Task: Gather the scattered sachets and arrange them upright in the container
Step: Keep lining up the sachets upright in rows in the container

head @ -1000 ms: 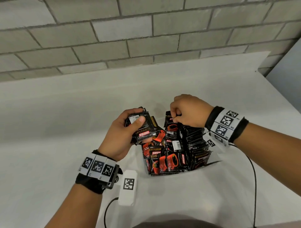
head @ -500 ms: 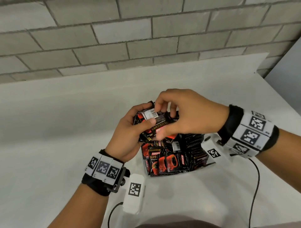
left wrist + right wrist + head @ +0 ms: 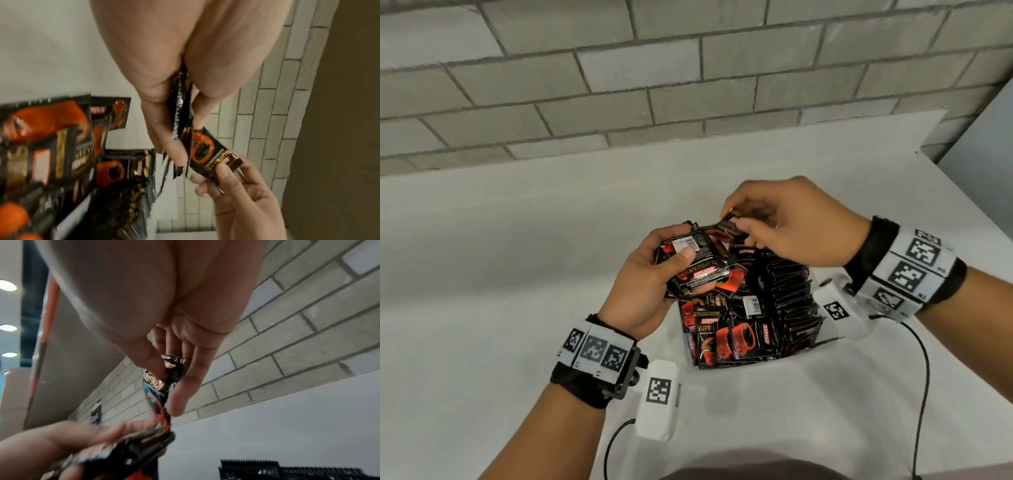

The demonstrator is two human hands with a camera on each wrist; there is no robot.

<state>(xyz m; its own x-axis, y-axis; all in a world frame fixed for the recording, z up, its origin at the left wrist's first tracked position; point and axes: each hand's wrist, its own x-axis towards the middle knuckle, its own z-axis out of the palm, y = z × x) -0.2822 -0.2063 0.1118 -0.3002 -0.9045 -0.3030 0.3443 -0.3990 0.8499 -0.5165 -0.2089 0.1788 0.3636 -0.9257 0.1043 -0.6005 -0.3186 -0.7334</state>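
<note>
My left hand (image 3: 654, 274) grips a small stack of black and red coffee sachets (image 3: 698, 263), thumb pressed on the top one. My right hand (image 3: 784, 222) pinches one sachet (image 3: 732, 222) at the far edge of that stack; in the left wrist view this single sachet (image 3: 211, 154) sticks out from the bundle (image 3: 180, 116), and the right wrist view shows the pinched sachet (image 3: 164, 382). Below the hands stands the container (image 3: 828, 339), nearly see-through, with a row of upright sachets (image 3: 791, 294) on its right and loose tilted sachets (image 3: 736, 335) in front.
Everything sits on a white table (image 3: 500, 274) against a grey brick wall (image 3: 654, 85). The table's right edge (image 3: 969, 212) runs close to my right arm. Thin black cables (image 3: 924, 377) trail from the wrist cameras toward me.
A second ago my right hand was down at the container; it came up to the stack in my left hand and now pinches a single sachet at its far edge.
</note>
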